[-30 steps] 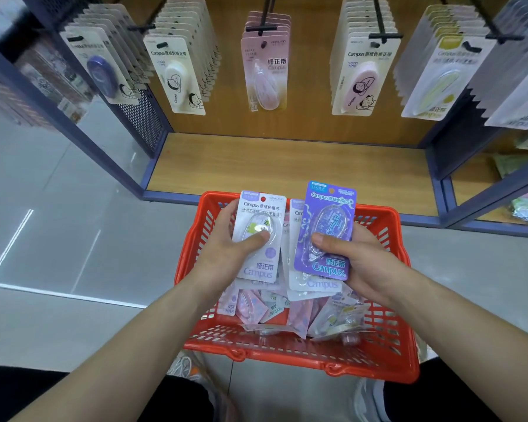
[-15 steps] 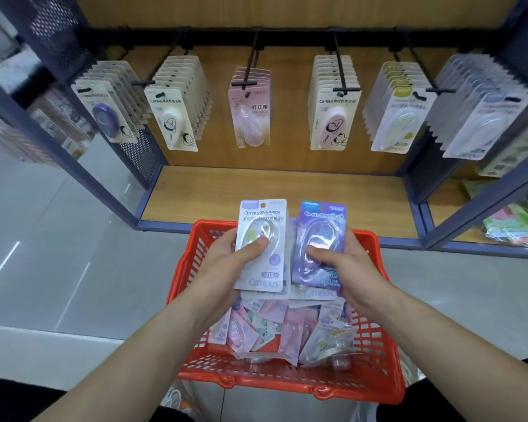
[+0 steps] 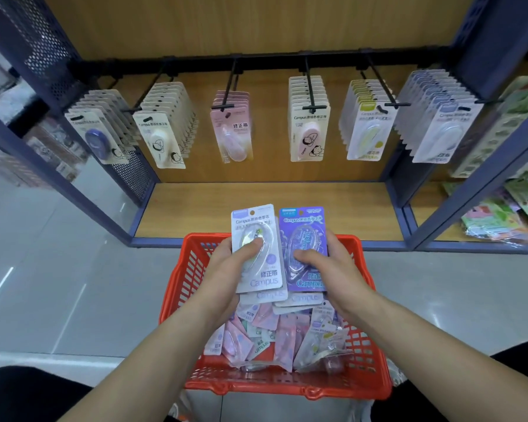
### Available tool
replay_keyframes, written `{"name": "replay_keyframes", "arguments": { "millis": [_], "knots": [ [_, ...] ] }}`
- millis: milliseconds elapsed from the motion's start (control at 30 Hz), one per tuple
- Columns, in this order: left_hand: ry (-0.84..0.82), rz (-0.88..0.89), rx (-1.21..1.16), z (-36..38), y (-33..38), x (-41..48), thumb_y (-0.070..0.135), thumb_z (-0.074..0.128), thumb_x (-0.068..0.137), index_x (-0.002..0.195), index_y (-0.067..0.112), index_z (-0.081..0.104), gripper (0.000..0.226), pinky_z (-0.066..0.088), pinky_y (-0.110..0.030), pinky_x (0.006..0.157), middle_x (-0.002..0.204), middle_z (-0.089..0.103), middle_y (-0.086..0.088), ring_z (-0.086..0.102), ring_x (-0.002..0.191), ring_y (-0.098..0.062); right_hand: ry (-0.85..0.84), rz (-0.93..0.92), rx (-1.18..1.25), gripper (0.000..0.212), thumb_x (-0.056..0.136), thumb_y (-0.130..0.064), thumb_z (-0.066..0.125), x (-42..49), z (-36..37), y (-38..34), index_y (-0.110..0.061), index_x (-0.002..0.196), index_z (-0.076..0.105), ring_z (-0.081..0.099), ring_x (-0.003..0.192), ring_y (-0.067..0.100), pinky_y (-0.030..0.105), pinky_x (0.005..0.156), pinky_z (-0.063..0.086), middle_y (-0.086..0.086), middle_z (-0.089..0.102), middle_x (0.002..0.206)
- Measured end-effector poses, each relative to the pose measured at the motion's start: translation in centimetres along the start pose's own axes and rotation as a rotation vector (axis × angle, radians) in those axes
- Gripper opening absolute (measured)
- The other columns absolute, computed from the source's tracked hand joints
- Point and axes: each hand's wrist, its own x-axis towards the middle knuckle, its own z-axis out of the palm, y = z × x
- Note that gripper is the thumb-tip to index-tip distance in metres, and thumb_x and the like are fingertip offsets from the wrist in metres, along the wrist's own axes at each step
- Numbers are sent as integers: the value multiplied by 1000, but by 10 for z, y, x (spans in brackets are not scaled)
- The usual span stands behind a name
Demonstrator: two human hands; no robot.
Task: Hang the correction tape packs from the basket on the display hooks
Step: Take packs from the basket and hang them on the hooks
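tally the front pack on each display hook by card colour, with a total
cream front packs: 3
pink front pack: 1
white front pack with yellow-green top: 1
white front pack with purple top: 1
total: 6

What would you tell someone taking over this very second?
Left hand grips a white pack; right hand grips a purple pack, both above the red basket.
The six display hooks already carry packs; the pink row is the shortest.
Neither held pack is hung yet.
Left to do: hang both, then the loose packs in the basket.
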Motion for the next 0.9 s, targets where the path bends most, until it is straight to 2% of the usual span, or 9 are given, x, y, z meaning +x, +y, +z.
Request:
{"name": "replay_keyframes", "arguments": {
  "millis": [67, 200, 333, 500, 667, 800, 900],
  "knots": [
    [-28, -25, -4, 2, 1, 1, 21, 66, 93, 134, 9, 60, 43, 54, -62, 97, 121, 73, -18, 71, 110, -39, -5, 13, 30, 32, 92, -2, 68, 1, -3, 0, -19, 119, 65, 74, 103, 29, 57, 101, 53, 4, 78, 109],
    [-74, -4, 13, 11, -3, 3, 26, 65, 85, 131, 8, 62, 50, 62, -47, 86, 120, 74, -14, 73, 107, -32, 67, -1, 72, 34, 82, -15, 77, 5, -9, 0, -14, 115, 66, 73, 101, 38, 63, 98, 53, 9, 78, 106],
    [-20, 25, -3, 13, -4, 6, 31, 72, 81, 137, 16, 54, 61, 55, -57, 98, 122, 74, -9, 72, 111, -31, 28, -18, 24, 25, 96, -13, 70, 6, -8, 0, -14, 120, 66, 75, 98, 24, 46, 89, 57, 3, 78, 108],
    [-8, 24, 31, 19, 0, 6, 37, 75, 78, 133, 22, 51, 62, 56, -62, 94, 119, 75, -6, 74, 106, -29, 12, -7, 38, 22, 96, -7, 67, 6, -5, -4, -13, 117, 69, 76, 96, 29, 45, 87, 60, 7, 79, 104],
    [70, 44, 55, 23, 4, 12, 38, 84, 66, 138, 24, 47, 83, 58, -61, 90, 118, 75, -11, 76, 99, -32, 54, 34, 107, 19, 97, -3, 64, 6, -3, -9, -7, 116, 66, 76, 97, 34, 53, 92, 59, 13, 78, 105],
    [52, 46, 66, 26, 11, 13, 31, 86, 64, 138, 25, 51, 82, 62, -55, 82, 113, 77, -10, 77, 94, -31, 86, 50, 190, 25, 95, 3, 64, 9, -7, -16, -3, 119, 61, 71, 105, 42, 64, 98, 53, 19, 76, 111],
    [43, 92, 96, 29, 21, 10, 22, 85, 71, 139, 25, 48, 77, 63, -44, 74, 105, 79, -5, 78, 89, -28, 115, 10, 205, 27, 94, 1, 66, 6, -10, -24, -10, 118, 60, 72, 104, 39, 65, 96, 53, 15, 76, 111]
  ]
}}
